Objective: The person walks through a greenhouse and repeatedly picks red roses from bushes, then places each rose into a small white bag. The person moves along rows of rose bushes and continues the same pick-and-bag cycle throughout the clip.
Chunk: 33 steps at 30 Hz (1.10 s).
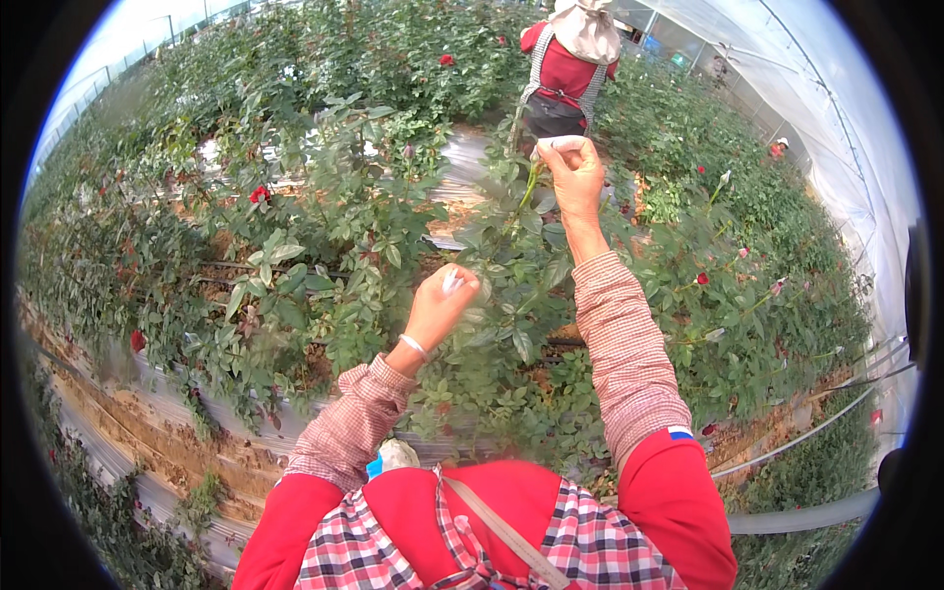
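Note:
My right hand (579,173) is raised at the far end of my outstretched arm, thumb and forefinger pinched at the tip of a rose bud (535,157). Below the bud its green stem (529,188) runs down into leafy growth. The fingers partly cover the bud, so its shape is hard to make out. Lower and to the left, my left hand (440,302) is curled around some small white pieces (451,282), whose material I cannot tell. Rose leaves (523,343) lie close below and between both hands.
Ahead, a person in a red top and sun hat (568,81) stands among the rose bushes. A red rose (259,195) blooms at left; white-capped buds (715,334) stand at right. Plastic mulch (464,166) covers the ground, and a pale pipe (804,514) crosses at lower right.

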Tool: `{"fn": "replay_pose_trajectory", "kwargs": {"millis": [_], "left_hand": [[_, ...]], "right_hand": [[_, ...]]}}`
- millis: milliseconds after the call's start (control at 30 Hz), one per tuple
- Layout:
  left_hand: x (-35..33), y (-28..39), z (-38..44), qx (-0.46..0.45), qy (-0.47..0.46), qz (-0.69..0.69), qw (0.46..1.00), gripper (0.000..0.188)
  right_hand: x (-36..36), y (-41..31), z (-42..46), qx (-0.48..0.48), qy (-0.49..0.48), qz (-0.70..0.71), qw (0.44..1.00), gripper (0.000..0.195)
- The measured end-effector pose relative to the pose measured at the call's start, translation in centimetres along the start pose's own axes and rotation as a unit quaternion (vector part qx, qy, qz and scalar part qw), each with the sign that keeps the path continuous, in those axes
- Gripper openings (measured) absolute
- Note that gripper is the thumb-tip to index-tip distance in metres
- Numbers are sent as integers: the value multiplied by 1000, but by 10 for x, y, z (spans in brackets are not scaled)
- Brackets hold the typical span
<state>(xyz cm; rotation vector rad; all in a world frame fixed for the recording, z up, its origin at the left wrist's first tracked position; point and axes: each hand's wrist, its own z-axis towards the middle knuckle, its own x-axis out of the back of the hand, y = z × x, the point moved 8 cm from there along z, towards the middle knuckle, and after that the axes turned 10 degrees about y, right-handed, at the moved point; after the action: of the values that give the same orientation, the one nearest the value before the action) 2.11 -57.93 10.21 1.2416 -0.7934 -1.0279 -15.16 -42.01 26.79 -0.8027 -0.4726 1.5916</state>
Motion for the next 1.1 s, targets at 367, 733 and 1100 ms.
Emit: {"fn": "replay_pose_trajectory", "kwargs": {"millis": [367,733,1100], "left_hand": [[-9,38,-5,110,-43,-239,964,34],[-47,47,-20,180,-146,-232,945,36],[-63,46,-15,206,-172,-288,919,13]], "right_hand": [[-27,-53,-133,-406,-392,10,825,26],[24,-17,-196,-539,-296,98,782,32],[38,-12,-180,-534,-267,101,796,22]]}}
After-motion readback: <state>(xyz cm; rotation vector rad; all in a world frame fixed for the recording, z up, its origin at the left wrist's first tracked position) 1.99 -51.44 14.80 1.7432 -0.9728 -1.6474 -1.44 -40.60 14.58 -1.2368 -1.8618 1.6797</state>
